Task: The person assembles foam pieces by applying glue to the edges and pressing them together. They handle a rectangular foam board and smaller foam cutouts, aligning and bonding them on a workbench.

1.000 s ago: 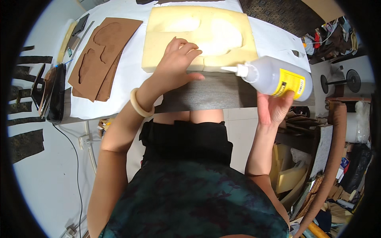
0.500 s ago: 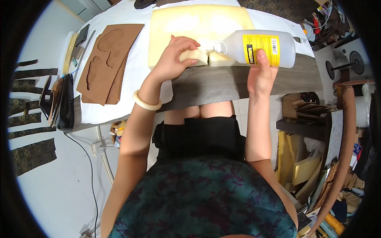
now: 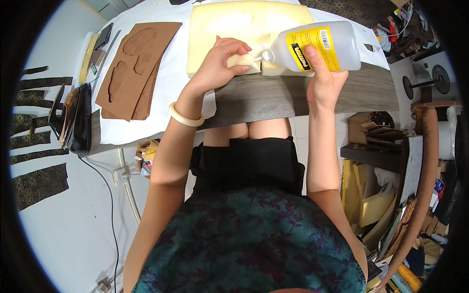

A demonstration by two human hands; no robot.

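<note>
A thick pale-yellow foam slab [image 3: 215, 22] lies on the table, with a slit at its near edge. My left hand [image 3: 217, 66] grips the foam edge left of the slit, thumb in front and fingers curled over the top. My right hand [image 3: 325, 85] is wrapped round a translucent plastic bottle [image 3: 349, 46] with a yellow label. The bottle lies tilted on its side, its narrow white nozzle pointing left and down at the slit beside my left fingertips. Whether liquid is coming out is too small to tell.
Brown sheets [image 3: 146, 61] with cut-out shapes lie on white paper [image 3: 168, 93] at the left. A black case [image 3: 82, 117] stands by the table's left end. The grey wood-look table edge [image 3: 254, 100] runs in front of me. Foam offcuts [image 3: 376, 207] fill a shelf at right.
My right hand has moved slightly up and tipped the bottle further, so its base sits higher than the nozzle. My left hand keeps its hold on the foam edge; the view has shifted a little.
</note>
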